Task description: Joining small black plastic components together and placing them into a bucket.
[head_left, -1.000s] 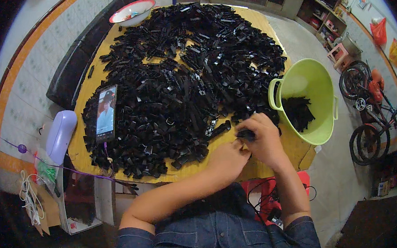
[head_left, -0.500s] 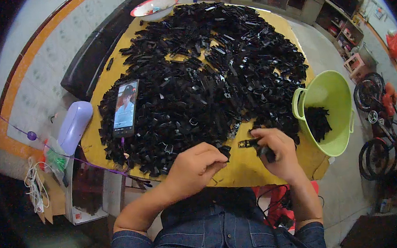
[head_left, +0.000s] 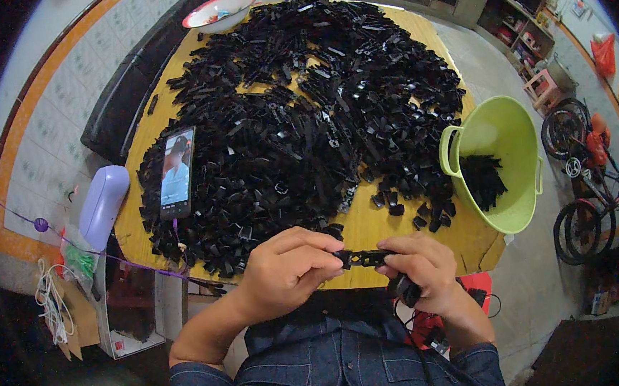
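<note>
In front of my body, at the table's near edge, my left hand [head_left: 282,270] pinches a small black plastic piece [head_left: 343,257] against one end of a narrow black plastic strip [head_left: 366,258] with cut-outs. The strip's other end is gripped between the thumb and fingers of my right hand [head_left: 426,267]. A further dark, rounded part [head_left: 405,289] shows under the right fingers; its kind I cannot make out. Beyond both hands spreads a large heap of black plastic pieces [head_left: 272,174], short caps nearer and longer strips farther off.
The heap covers most of a yellow table [head_left: 369,225]. At its right edge a green basket [head_left: 499,119] holds more black pieces. A phone [head_left: 177,173] with a lit screen leans on the heap, its purple cable running left. An enamel basin [head_left: 218,14] stands at the far left.
My right hand has moved left and down, bringing the strip to my left hand. Both hands now meet at it. The whole view has shifted slightly.
</note>
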`<state>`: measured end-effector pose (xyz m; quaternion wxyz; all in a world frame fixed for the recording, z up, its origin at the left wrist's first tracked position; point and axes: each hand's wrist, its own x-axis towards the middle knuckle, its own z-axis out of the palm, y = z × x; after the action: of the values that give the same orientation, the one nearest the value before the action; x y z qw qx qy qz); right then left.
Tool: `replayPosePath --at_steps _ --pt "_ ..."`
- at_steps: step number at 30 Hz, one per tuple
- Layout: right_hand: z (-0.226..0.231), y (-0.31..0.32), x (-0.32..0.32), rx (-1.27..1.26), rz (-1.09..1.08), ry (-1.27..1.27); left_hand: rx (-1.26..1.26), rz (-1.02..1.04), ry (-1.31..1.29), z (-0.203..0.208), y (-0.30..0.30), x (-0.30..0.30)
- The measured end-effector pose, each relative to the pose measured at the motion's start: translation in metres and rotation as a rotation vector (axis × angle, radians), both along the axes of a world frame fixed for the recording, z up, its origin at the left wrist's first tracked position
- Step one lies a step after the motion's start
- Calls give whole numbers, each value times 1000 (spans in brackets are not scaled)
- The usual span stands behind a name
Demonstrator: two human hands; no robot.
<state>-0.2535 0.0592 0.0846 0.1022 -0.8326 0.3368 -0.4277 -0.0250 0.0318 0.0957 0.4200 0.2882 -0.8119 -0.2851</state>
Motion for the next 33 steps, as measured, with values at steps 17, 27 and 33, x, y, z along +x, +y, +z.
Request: replayPosePath --at_steps 17,27,33 --pt "-26 24 25 -46 134 181 1189 -372 479 -26 13 -36" --pt "-45 64 11 72 10 70 1022 -800 363 -21 19 -73" --pt "-9 49 -5 558 -235 355 686 -329 133 -40 -32 -85"
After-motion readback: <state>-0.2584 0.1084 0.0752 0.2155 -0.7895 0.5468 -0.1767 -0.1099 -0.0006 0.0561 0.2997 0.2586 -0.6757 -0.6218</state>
